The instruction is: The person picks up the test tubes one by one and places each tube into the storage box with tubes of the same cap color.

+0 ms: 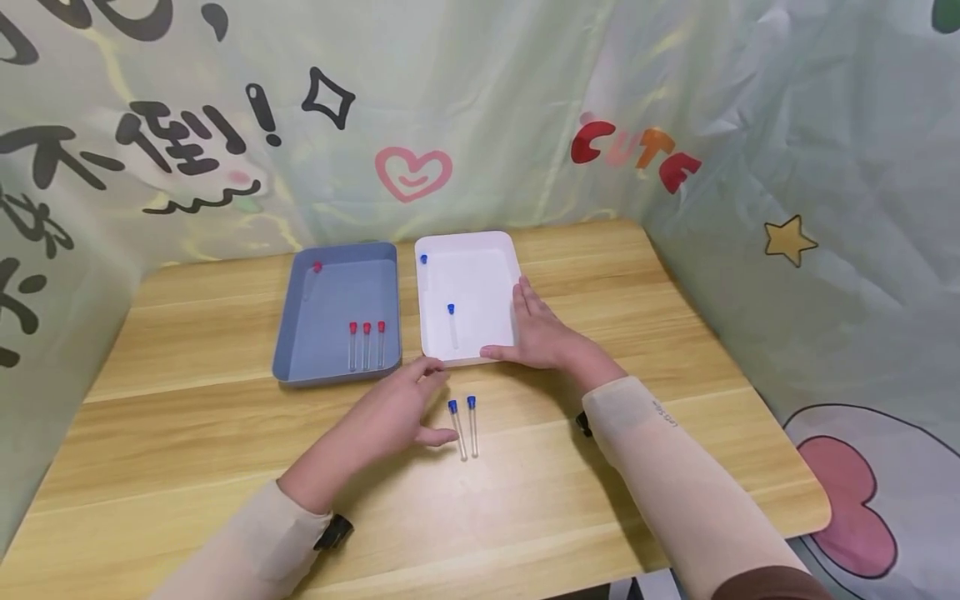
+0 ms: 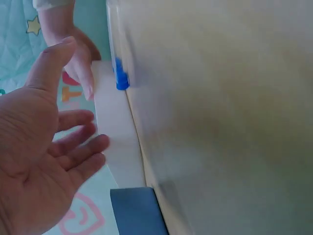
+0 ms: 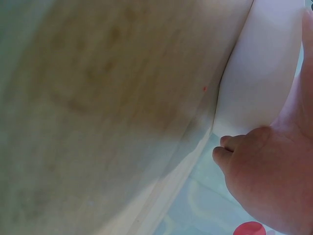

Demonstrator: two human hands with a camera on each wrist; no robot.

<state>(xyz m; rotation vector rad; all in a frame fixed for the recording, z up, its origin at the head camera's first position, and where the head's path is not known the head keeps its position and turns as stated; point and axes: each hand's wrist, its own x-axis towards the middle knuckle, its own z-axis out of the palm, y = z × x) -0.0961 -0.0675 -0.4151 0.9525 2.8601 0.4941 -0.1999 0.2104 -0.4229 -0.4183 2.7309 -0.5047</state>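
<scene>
My right hand [image 1: 543, 333] lies at the near right corner of a white tray [image 1: 480, 283], with straight fingers along its side and the thumb at its front edge. The left hand [image 1: 397, 408] is by the tray's near left corner, fingers loosely bent and holding nothing; in the left wrist view its fingertips [image 2: 101, 143] appear close to the white wall, contact unclear. Inside the white tray are two blue-capped tubes [image 1: 452, 311]. On the table in front, near the left thumb, lie two more blue-capped tubes [image 1: 473, 429], side by side.
A blue-grey tray [image 1: 337, 292] sits left of the white one. Three red-capped tubes [image 1: 367, 346] lie in a row near its front, and another red-capped tube [image 1: 317, 267] is at its back. Behind the wooden table [image 1: 600, 283] hangs a printed curtain [image 1: 510, 100].
</scene>
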